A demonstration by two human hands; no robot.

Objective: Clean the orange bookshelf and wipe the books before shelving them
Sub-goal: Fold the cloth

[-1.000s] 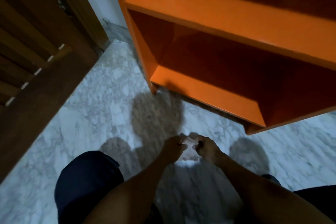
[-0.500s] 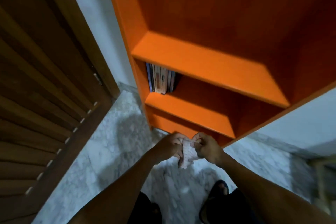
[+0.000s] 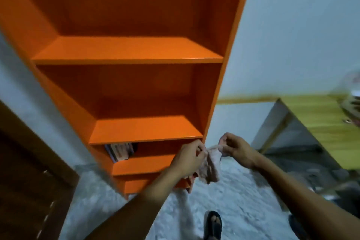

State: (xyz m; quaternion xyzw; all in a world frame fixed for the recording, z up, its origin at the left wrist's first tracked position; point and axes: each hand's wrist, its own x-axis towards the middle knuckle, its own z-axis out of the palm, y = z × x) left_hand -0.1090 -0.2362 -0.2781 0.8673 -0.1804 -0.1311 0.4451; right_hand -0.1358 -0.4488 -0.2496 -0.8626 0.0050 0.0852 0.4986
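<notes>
— What colours does the bookshelf [image 3: 126, 50] show?

— Bright orange on the shelf fronts, a darker rust orange in its recesses. The books [image 3: 119, 152] low on it show blue, white and reddish spines.

— And right of it?

— A pale pinkish cloth [image 3: 211, 163], a pale blue-grey wall [image 3: 292, 35], a yellow-green table [image 3: 321, 122]. Below, the floor [image 3: 233, 191] is grey-white marbled; left, a dark brown door [image 3: 23, 171].

The print on the books [image 3: 121, 152] is too blurred to read.
</notes>
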